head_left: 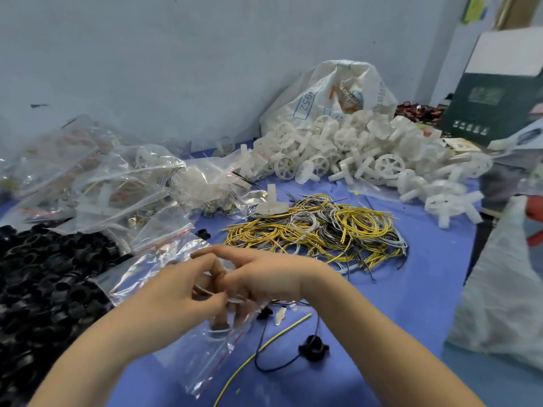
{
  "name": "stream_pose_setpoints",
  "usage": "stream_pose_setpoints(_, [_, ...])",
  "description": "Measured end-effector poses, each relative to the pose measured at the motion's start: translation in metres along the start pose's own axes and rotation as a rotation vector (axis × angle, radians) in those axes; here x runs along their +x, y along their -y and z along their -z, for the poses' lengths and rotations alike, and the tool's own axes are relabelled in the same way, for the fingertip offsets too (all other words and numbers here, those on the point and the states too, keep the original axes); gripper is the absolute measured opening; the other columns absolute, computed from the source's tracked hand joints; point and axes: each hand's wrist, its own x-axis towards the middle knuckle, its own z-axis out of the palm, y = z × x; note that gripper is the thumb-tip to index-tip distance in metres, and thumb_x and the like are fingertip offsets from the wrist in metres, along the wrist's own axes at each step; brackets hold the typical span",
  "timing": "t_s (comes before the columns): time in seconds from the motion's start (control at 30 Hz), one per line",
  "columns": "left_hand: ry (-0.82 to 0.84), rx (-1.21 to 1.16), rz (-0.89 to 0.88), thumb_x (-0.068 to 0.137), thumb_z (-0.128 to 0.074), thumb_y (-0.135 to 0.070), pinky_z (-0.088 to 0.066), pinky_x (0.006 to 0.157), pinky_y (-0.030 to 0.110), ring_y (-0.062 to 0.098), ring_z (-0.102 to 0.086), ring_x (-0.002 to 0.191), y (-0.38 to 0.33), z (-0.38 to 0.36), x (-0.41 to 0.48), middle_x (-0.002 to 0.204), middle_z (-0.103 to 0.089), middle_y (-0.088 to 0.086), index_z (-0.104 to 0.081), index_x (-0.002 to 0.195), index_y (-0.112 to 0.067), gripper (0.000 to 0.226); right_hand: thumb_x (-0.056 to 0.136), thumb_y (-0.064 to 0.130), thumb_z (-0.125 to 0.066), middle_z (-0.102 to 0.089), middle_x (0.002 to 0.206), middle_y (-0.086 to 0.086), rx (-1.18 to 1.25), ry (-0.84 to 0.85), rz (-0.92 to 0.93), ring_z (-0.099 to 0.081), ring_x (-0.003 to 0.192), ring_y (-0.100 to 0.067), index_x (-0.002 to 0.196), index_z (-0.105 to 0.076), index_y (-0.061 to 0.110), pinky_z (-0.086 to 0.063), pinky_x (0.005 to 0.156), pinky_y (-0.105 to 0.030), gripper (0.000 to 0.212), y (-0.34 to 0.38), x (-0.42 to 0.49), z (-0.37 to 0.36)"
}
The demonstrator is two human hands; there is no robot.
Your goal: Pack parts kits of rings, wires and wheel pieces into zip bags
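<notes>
Zip bag [202,359]: I hold it in front of me, low over the tabletop [411,304], between both hands. Its top is at my fingers [211,299] and the rest hangs down toward me.
Left hand [176,298]: the fingers are curled, and thumb and forefinger pinch the upper edge of the zip bag. Something thin and pale is pinched with it, but it is too blurred to name.
Right hand [273,277]: it comes from the right side of the zip bag and crosses over the left hand. The fingers bend down onto the plastic and grip it, and one finger is stretched out flat above the left hand.
Long axis: the zip bag runs from my fingers toward my body, leaning a little left. The red strip [223,356], which I take for the zip edge, goes along its right side.
Step, as I judge: the mouth is being held or worked open so that parts can go in. I cannot tell what is inside already.
Nearest parts: a loose black ring [313,346] and a loose yellow wire [273,337] lie just right of the zip bag, on the side of the red strip, so my right hand is nearer to them.
Wire pile [329,227]: beyond the zip bag and to the right, well apart.
Ring pile [44,283]: left of the zip bag, near my left hand.
Wheel pieces [361,154]: far beyond the zip bag, past the wire pile.
Filled bags [97,177]: beyond the zip bag, to the left.
</notes>
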Motion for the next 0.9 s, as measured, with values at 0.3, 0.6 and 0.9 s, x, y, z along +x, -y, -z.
stream_pose_setpoints(0.3, [-0.256, -0.066, -0.155, 0.072, -0.057, -0.042, -0.049, 0.076, 0.015, 0.000, -0.067, 0.081, 0.007, 0.028, -0.003, 0.086, -0.074, -0.013, -0.061, 0.089, -0.043, 0.017, 0.090, -0.007, -0.039, -0.056, 0.064, -0.003, 0.251, -0.715, 0.327, -0.044, 0.056, -0.010, 0.107, -0.069, 0.019, -0.038, 0.055, -0.021, 0.043, 0.051, -0.097, 0.166])
stream_pose_setpoints(0.6, [-0.305, 0.013, -0.203, 0.094, -0.053, -0.015, -0.045, 0.077, 0.016, 0.001, -0.067, 0.081, 0.003, 0.038, -0.010, 0.083, -0.074, -0.012, -0.063, 0.090, -0.045, 0.032, 0.086, 0.005, -0.055, -0.069, 0.109, -0.014, -1.016, -0.933, -0.339, -0.060, 0.101, -0.026, 0.107, -0.071, 0.009, -0.040, 0.074, -0.026, 0.027, -0.078, -0.075, 0.212])
stream_pose_setpoints(0.9, [-0.378, 0.052, -0.239, 0.094, -0.054, -0.006, -0.038, 0.058, 0.000, -0.006, -0.063, 0.066, 0.004, 0.047, -0.013, 0.079, -0.074, -0.014, -0.066, 0.089, -0.040, 0.036, 0.081, 0.010, -0.070, -0.071, 0.083, -0.012, -0.955, -1.044, -0.251, -0.058, 0.074, -0.016, 0.091, -0.075, 0.006, -0.039, 0.065, -0.024, 0.011, -0.044, -0.090, 0.213])
